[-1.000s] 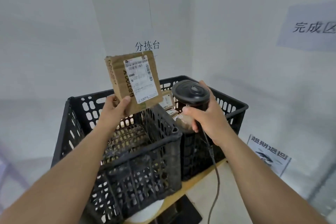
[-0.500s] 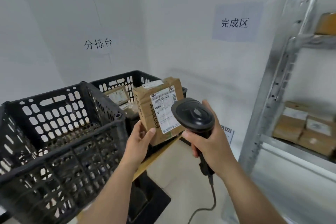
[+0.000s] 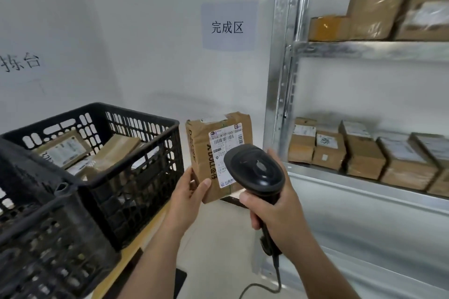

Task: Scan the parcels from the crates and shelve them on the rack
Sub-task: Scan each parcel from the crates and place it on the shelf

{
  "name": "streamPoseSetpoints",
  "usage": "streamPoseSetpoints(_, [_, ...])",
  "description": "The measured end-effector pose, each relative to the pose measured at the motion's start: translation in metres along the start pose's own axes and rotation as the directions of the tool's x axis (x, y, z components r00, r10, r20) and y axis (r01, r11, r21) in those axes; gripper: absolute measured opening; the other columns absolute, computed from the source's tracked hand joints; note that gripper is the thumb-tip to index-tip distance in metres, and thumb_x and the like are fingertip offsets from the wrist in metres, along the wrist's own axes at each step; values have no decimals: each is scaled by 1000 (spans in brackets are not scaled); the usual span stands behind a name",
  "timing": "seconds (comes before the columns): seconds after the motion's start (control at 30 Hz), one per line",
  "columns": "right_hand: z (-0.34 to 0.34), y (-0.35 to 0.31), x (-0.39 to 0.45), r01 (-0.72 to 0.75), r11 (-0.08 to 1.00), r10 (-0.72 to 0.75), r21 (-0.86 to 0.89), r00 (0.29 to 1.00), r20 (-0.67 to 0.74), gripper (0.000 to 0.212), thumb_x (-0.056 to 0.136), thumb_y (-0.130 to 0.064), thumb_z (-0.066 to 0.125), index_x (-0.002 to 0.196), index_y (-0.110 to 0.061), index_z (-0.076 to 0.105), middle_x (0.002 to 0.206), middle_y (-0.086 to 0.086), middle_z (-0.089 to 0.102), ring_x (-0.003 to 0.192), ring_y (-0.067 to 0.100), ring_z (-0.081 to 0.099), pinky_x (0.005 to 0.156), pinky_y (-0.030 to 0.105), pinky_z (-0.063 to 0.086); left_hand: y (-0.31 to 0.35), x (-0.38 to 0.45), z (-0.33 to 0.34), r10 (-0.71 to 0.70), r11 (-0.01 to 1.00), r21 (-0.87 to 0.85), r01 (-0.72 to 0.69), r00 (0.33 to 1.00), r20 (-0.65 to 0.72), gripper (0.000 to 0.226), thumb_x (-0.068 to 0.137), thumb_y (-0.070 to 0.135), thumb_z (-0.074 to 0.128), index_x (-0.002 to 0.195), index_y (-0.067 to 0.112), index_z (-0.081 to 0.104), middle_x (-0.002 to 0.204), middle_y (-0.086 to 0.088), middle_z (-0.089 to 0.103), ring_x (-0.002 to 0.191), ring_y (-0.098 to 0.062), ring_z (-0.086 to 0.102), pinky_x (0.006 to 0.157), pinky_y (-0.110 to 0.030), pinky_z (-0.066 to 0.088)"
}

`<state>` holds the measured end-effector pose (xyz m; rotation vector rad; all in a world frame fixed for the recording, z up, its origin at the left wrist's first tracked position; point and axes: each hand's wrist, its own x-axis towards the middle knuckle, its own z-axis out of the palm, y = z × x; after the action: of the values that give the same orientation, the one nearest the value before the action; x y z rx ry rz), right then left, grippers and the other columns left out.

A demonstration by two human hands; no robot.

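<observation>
My left hand point(image 3: 188, 195) holds a brown cardboard parcel point(image 3: 213, 150) upright by its lower left corner, its white shipping label facing me. My right hand point(image 3: 274, 211) grips the handle of a black barcode scanner point(image 3: 255, 171), whose head sits just in front of the parcel's lower right part. A black plastic crate point(image 3: 143, 165) to the left holds several more labelled parcels point(image 3: 63, 152). The metal rack point(image 3: 284, 80) stands at the right, with parcels on both shelves.
A second black crate point(image 3: 36, 226) fills the lower left, on a wooden bench edge point(image 3: 143, 230). Several boxes point(image 3: 359, 153) line the rack's lower shelf and three boxes point(image 3: 379, 14) the upper one. The scanner's cable point(image 3: 264, 286) hangs down. Wall signs carry Chinese characters.
The view has swung right, from the crates to the rack. The parcel and scanner have moved right with my hands, away from the crates and nearer the rack's post.
</observation>
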<state>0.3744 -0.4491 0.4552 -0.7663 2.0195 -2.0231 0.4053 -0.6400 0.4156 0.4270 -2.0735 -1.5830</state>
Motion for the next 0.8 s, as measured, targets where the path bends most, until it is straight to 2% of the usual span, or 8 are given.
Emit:
streamPoseSetpoints(0.07, [-3,-1,0,6,1000,-7,-24,1000,-30,93,84,-4,72,137,-62,23,92,6,64,49,17,51,50,25,49,3,5,8,23,1000,-7,-23,999,44,32,95,9,57,108,37,54,103,15,66,86,9,64,71,-11,51])
streamPoseSetpoints(0.13, [-6,-1,2,-1,999,0,-34,998,-57,94,84,-4,73,142,-57,22,97,9,63,49,17,52,50,25,49,4,10,15,38,999,-32,-36,997,70,29,95,4,55,109,30,54,99,15,65,79,13,62,65,-7,47])
streamPoseSetpoints(0.23, [-7,2,4,-16,999,13,-37,996,-91,96,84,-3,73,149,-49,21,100,11,62,50,17,53,49,26,49,5,18,20,33,998,-66,-26,993,116,28,95,6,55,116,24,54,101,16,64,80,13,62,64,-6,46])
streamPoseSetpoints(0.37, [-10,6,5,-39,998,32,-47,991,-129,94,84,-3,72,142,-58,22,106,7,64,52,19,53,51,29,51,4,26,24,22,996,-88,-10,989,145,30,95,8,56,109,35,54,104,15,65,86,4,64,64,-7,48])
streamPoseSetpoints(0.57, [-19,3,4,-72,997,62,-42,977,-204,96,84,-3,71,152,-46,18,102,5,65,53,18,52,52,28,52,1,36,37,31,997,-76,-14,974,224,32,96,15,57,107,45,52,108,18,65,98,-5,63,67,-10,50])
streamPoseSetpoints(0.73, [-28,2,1,-65,997,50,-48,964,-262,95,83,-2,71,147,-51,21,87,-4,66,52,19,51,51,30,51,-1,42,50,38,996,-89,-14,959,281,33,95,16,57,110,45,54,103,26,67,97,1,64,74,-16,52])
streamPoseSetpoints(0.8, [-31,2,-1,-77,995,57,-56,956,-287,95,83,-1,71,146,-52,22,91,-1,66,53,18,52,51,30,51,-2,43,57,45,995,-101,-15,951,305,32,96,15,57,111,43,54,103,25,67,95,4,64,72,-14,52])
